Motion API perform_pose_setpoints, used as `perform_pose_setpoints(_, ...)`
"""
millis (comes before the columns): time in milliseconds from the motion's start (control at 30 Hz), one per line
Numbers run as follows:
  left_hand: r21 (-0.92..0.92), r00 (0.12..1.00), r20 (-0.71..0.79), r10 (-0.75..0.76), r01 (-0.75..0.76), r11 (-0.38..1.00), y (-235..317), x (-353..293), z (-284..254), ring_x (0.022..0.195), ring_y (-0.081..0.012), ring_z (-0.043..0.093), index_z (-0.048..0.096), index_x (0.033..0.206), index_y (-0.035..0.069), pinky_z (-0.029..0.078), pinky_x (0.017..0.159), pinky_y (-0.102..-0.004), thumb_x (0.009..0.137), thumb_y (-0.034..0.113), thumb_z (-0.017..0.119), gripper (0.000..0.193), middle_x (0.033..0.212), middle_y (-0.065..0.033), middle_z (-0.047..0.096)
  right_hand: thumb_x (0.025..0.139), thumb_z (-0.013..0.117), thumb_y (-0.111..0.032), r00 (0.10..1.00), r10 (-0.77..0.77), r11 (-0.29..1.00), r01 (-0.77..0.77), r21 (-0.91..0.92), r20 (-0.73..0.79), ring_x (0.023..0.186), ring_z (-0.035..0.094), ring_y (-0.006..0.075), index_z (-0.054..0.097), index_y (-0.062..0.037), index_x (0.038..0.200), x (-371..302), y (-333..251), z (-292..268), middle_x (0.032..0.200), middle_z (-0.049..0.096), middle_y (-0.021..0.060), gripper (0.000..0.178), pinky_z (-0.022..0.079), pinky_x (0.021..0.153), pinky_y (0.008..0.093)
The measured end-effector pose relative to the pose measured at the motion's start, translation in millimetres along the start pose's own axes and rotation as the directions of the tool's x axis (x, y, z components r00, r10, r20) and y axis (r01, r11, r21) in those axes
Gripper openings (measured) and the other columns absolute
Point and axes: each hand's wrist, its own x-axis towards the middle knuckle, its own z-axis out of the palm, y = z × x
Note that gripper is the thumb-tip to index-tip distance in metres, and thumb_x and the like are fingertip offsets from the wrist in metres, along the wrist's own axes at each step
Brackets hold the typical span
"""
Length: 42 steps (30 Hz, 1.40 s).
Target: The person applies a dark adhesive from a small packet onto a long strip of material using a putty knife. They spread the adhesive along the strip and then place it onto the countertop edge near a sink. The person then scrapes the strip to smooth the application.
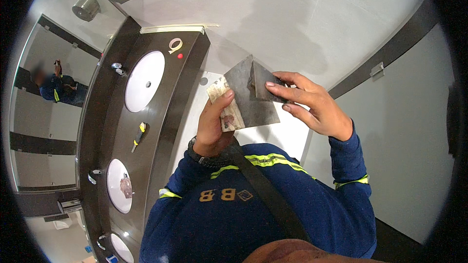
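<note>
My left hand [212, 124] is closed around a wide putty knife [263, 114] with a flat grey metal blade. Its pale, worn wooden handle [235, 113] lies under my thumb. In my right hand [312, 104] is a smaller, dark, flat metal spreader [262, 79], its face pinched under the fingers. The spreader overlaps the right part of the wide blade, and its edge appears to rest there. Dark paste clings along the spreader's left edge. How my right thumb grips it is hidden.
To the left runs a dark counter [168, 80] with several white basins [141, 92]. On it lie a tape roll [175, 45], a small red ball [180, 56] and a yellow-black utility knife [139, 136]. Crumpled material [126, 186] sits in one basin. A pale wall [273, 14] stands ahead.
</note>
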Motion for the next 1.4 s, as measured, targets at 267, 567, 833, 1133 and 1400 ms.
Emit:
perform_pose_setpoints(267, 0.151, 0.994, -0.083, 0.072, -0.059, 0.987, 0.9, -6.4, -9.3, 0.1, -0.0194, 0.07, 0.057, 0.135, 0.002, 0.056, 0.085, -0.0325, 0.1, 0.022, 0.061, 0.04, 0.115, -0.0086, 0.069, 0.092, 0.066, -0.001, 0.991, 0.125, 0.934, -0.135, -0.332, -0.05, 0.123, 0.059, 0.0352, 0.063, -0.0252, 0.144, -1.3, 21.2, -5.6, 0.14, 0.056, 0.0198, 0.057, 0.054, 0.098, 0.0423)
perform_pose_setpoints(567, 0.494, 0.975, -0.029, 0.221, -0.179, 0.851, 22.7, -6.0, 3.9, 0.074, -0.0039, 0.059, 0.067, 0.107, 0.004, 0.046, 0.066, -0.0226, 0.101, 0.027, 0.068, 0.023, 0.087, 0.0035, 0.065, 0.086, 0.072, 0.002, 0.992, 0.068, 0.77, -0.119, -0.627, -0.104, 0.119, 0.062, 0.0337, 0.072, -0.0318, 0.131, 12.4, -44.8, -14.2, 0.136, 0.059, 0.0181, 0.057, 0.054, 0.099, 0.0406)
perform_pose_setpoints(833, 0.57, 0.969, -0.021, 0.247, -0.191, 0.799, 20.9, -6.8, 4.3, 0.075, -0.0021, 0.054, 0.068, 0.104, 0.003, 0.044, 0.065, -0.0217, 0.103, 0.028, 0.065, 0.025, 0.085, 0.0046, 0.063, 0.087, 0.07, 0.0, 0.99, 0.091, 0.749, -0.137, -0.648, -0.104, 0.118, 0.061, 0.0345, 0.072, -0.0287, 0.129, 16.7, -64.1, -16.5, 0.133, 0.06, 0.0193, 0.052, 0.055, 0.098, 0.0416)
perform_pose_setpoints(1133, 0.55, 0.958, -0.001, 0.285, -0.238, 0.8, 20.7, -8.2, -2.6, 0.076, -0.0037, 0.056, 0.068, 0.105, 0.002, 0.046, 0.065, -0.0224, 0.103, 0.029, 0.066, 0.027, 0.086, 0.0029, 0.065, 0.085, 0.066, 0.001, 0.992, -0.012, 0.789, -0.068, -0.61, -0.127, 0.111, 0.06, 0.0396, 0.071, -0.02, 0.127, 25.0, -56.6, -3.3, 0.132, 0.059, 0.0237, 0.047, 0.052, 0.093, 0.0433)
perform_pose_setpoints(1400, 0.201, 0.986, -0.111, 0.124, -0.1, 0.975, 17.1, -7.6, 4.8, 0.094, -0.011, 0.067, 0.061, 0.126, 0.002, 0.054, 0.08, -0.0273, 0.1, 0.022, 0.067, 0.033, 0.109, -0.0036, 0.069, 0.096, 0.063, -0.006, 0.984, 0.05, 0.976, -0.011, 0.217, -0.174, 0.127, 0.06, 0.0342, 0.066, -0.007, 0.135, 15.5, 4.4, 25.3, 0.141, 0.057, 0.021, 0.04, 0.052, 0.101, 0.0418)
